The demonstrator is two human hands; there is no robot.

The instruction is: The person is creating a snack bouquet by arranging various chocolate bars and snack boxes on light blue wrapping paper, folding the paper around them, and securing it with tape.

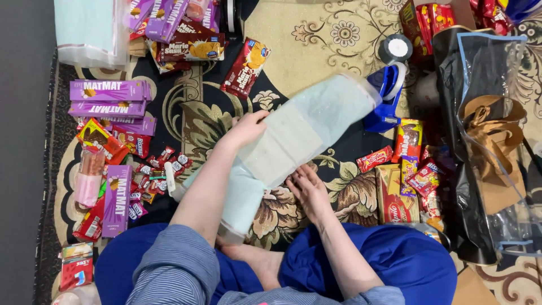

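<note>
On a patterned floor carpet (316,34) strewn with snacks, a seated person is steadying a long pale-green plastic bag (299,130) lying diagonally over the lap. The left hand (247,129) is gripping its upper edge, fingers curled; the right hand (307,189) is resting spread flat beside its lower edge. The slack bag could slide toward the blue tape dispenser (387,96), or scatter the small red candies (161,164) nearby.

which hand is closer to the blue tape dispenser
Right. The right hand rests on the carpet below and left of the blue tape dispenser; the left hand, on the pale blue bag, lies farther left.
</note>
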